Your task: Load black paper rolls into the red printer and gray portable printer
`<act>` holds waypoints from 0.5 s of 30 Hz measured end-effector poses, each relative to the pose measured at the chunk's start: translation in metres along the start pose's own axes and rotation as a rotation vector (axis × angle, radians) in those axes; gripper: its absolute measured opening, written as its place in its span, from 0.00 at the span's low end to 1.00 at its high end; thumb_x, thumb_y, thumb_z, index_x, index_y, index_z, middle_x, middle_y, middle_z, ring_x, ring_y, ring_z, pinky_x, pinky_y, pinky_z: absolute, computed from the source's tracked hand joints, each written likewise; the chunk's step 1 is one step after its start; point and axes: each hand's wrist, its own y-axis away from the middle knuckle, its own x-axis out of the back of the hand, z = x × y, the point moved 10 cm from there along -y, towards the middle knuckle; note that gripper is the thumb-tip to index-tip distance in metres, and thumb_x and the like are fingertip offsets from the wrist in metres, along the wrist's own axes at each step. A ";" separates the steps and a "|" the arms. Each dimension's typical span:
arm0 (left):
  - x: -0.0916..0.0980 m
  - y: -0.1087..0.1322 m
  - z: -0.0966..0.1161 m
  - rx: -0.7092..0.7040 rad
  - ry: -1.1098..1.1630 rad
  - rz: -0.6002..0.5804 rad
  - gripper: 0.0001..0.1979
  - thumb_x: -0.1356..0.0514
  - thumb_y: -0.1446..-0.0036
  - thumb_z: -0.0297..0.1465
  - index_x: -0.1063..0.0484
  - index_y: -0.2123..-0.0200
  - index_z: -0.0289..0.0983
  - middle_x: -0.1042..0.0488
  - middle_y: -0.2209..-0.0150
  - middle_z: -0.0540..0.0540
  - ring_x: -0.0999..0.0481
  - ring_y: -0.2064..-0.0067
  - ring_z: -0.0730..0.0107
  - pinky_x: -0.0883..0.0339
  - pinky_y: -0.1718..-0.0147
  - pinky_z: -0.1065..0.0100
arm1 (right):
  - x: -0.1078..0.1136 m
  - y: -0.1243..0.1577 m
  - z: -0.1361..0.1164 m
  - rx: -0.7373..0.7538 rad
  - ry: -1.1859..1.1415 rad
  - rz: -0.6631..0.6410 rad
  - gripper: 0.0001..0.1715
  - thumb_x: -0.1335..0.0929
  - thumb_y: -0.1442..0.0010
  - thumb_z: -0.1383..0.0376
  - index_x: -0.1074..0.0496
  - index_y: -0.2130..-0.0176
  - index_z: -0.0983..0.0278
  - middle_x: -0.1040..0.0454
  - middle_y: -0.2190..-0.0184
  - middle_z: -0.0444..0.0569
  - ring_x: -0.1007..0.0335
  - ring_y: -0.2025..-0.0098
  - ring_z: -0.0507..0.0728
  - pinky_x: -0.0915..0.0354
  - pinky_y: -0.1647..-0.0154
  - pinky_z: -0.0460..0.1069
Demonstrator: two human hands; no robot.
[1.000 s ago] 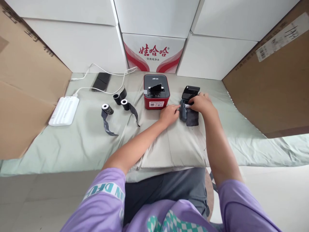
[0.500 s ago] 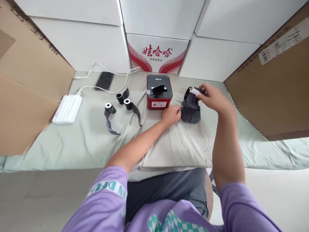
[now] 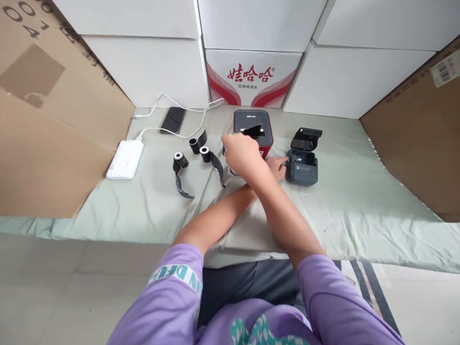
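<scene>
My right hand (image 3: 241, 152) is crossed over my left forearm, in front of the red and black label printer (image 3: 264, 125). Its fingers are closed on a black paper roll, which the hand hides except for dark edges. A small dark portable printer (image 3: 302, 168) stands to the right with its lid (image 3: 306, 139) raised and its compartment exposed. My left hand (image 3: 276, 167) lies on the cloth beside it, fingers apart, a fingertip touching its left side. Three black rolls, a front one (image 3: 180, 160), a middle one (image 3: 205, 154) and a rear one (image 3: 195, 145), stand on the left with loose tails.
A white power bank (image 3: 125, 159) with a white cable (image 3: 172, 134) and a black phone (image 3: 173, 120) lie at the left on the green cloth (image 3: 345, 191). Cardboard walls stand at left (image 3: 72, 129) and right (image 3: 417, 129). White boxes (image 3: 247, 31) are stacked behind.
My right hand has lifted the black roll away from the portable printer and swung left across my left arm. My left hand stays by the printer. The view has shifted slightly.
</scene>
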 end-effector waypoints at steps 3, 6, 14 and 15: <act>0.000 0.000 0.001 -0.066 0.077 0.012 0.25 0.47 0.34 0.25 0.25 0.37 0.39 0.21 0.40 0.47 0.23 0.40 0.62 0.29 0.43 0.67 | -0.034 -0.010 -0.010 -0.035 0.035 -0.128 0.21 0.36 0.38 0.79 0.24 0.49 0.68 0.20 0.50 0.65 0.20 0.49 0.67 0.26 0.55 0.55; 0.000 0.000 -0.002 -0.067 0.101 0.023 0.25 0.47 0.35 0.26 0.24 0.37 0.40 0.21 0.40 0.47 0.23 0.40 0.61 0.28 0.44 0.65 | -0.059 -0.014 -0.005 -0.079 0.035 -0.250 0.23 0.35 0.39 0.79 0.23 0.47 0.69 0.22 0.45 0.67 0.21 0.45 0.68 0.26 0.53 0.56; 0.006 0.004 0.007 -0.072 0.120 0.000 0.25 0.47 0.35 0.24 0.24 0.38 0.36 0.22 0.39 0.44 0.23 0.40 0.62 0.33 0.38 0.67 | 0.001 -0.005 -0.010 0.000 -0.011 0.066 0.19 0.37 0.29 0.65 0.27 0.42 0.66 0.21 0.51 0.63 0.24 0.48 0.69 0.33 0.49 0.60; 0.006 0.004 0.007 -0.071 0.116 0.003 0.25 0.47 0.35 0.24 0.24 0.38 0.36 0.22 0.39 0.44 0.23 0.40 0.62 0.32 0.38 0.66 | 0.004 -0.005 -0.018 0.053 -0.009 0.120 0.20 0.38 0.28 0.65 0.28 0.41 0.66 0.21 0.52 0.63 0.26 0.47 0.70 0.35 0.47 0.61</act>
